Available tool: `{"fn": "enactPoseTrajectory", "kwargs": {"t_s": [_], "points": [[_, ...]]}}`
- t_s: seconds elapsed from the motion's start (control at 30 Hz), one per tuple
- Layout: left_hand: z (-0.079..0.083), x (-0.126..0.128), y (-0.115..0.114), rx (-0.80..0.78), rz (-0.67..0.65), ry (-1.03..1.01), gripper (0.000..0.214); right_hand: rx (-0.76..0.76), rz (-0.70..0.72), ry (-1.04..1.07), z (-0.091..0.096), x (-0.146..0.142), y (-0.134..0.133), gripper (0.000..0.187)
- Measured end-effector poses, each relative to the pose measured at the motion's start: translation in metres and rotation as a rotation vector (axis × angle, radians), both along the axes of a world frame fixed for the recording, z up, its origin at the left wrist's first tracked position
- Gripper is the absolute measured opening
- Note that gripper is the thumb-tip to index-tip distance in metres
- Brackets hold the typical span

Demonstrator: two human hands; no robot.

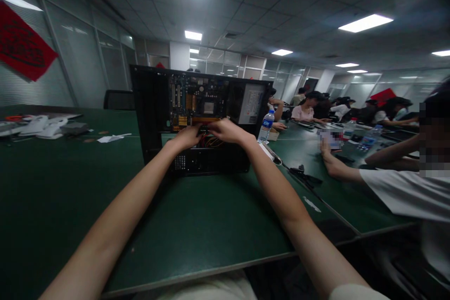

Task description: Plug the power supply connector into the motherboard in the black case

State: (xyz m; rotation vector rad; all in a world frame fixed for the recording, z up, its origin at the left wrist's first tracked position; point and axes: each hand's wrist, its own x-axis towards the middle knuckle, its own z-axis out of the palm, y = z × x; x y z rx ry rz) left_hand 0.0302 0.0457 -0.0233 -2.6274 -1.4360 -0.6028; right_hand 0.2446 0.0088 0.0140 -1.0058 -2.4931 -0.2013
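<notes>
An open black computer case [151,117] stands on the green table [197,225], its side off, showing a motherboard [198,103] and a power supply [250,103]. Both my arms reach into it. My left hand [188,136] is curled closed at the lower edge of the motherboard, near a bundle of red and dark cables [210,141]. My right hand [225,130] is closed too, fingers pinched right beside the left, on something small I cannot make out. The two hands almost touch.
A water bottle [266,126] stands just right of the case. Black cables [304,178] lie on the table at right. A person in a white shirt [404,192] sits close on my right. White items and papers [45,127] lie far left. More people sit beyond.
</notes>
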Motion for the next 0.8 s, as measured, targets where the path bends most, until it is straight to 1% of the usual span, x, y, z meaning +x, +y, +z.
{"fn": "enactPoseTrajectory", "kwargs": {"t_s": [0.03,0.1,0.2,0.3,0.33,0.4,0.47,0.5,0.57,0.63,0.67,0.7,0.77,0.8], "points": [[0.001,0.0,-0.002,0.007,0.002,0.005,0.053,0.083,0.082,0.109,0.012,0.002,-0.012,0.026],[0.002,0.001,-0.005,0.013,-0.004,0.015,0.049,0.275,0.161,0.369,0.036,0.011,-0.041,0.026],[0.004,0.002,-0.007,-0.001,-0.02,0.029,0.043,0.493,0.148,0.719,0.063,0.032,-0.086,0.028],[0.005,0.003,-0.007,-0.019,-0.043,0.034,0.035,0.627,0.103,0.971,0.075,0.064,-0.12,0.03],[0.005,0.003,-0.007,-0.021,-0.042,0.031,0.034,0.646,0.106,1.014,0.076,0.077,-0.126,0.03],[0.004,0.003,-0.007,-0.015,-0.03,0.02,0.035,0.66,0.046,1.101,0.076,0.105,-0.129,0.035],[0.004,0.002,-0.007,-0.006,-0.018,0.012,0.037,0.698,-0.008,1.216,0.073,0.136,-0.119,0.042],[0.004,0.002,-0.008,-0.004,-0.017,0.012,0.037,0.683,-0.028,1.252,0.07,0.152,-0.11,0.046],[0.005,0.002,-0.01,-0.006,-0.019,0.024,0.035,0.632,-0.082,1.342,0.06,0.181,-0.084,0.051],[0.006,0.003,-0.014,-0.003,-0.008,0.041,0.033,0.511,-0.183,1.46,0.046,0.2,-0.054,0.054],[0.007,0.004,-0.017,0.005,0.009,0.048,0.032,0.468,-0.249,1.547,0.037,0.204,-0.039,0.058],[0.007,0.006,-0.02,0.018,0.032,0.054,0.033,0.382,-0.303,1.616,0.028,0.203,-0.025,0.06],[0.005,0.01,-0.028,0.054,0.069,0.061,0.035,0.154,-0.341,1.697,0.009,0.187,0.0,0.06],[0.004,0.013,-0.032,0.071,0.074,0.063,0.037,0.054,-0.347,1.683,-0.001,0.174,0.009,0.059]]}}
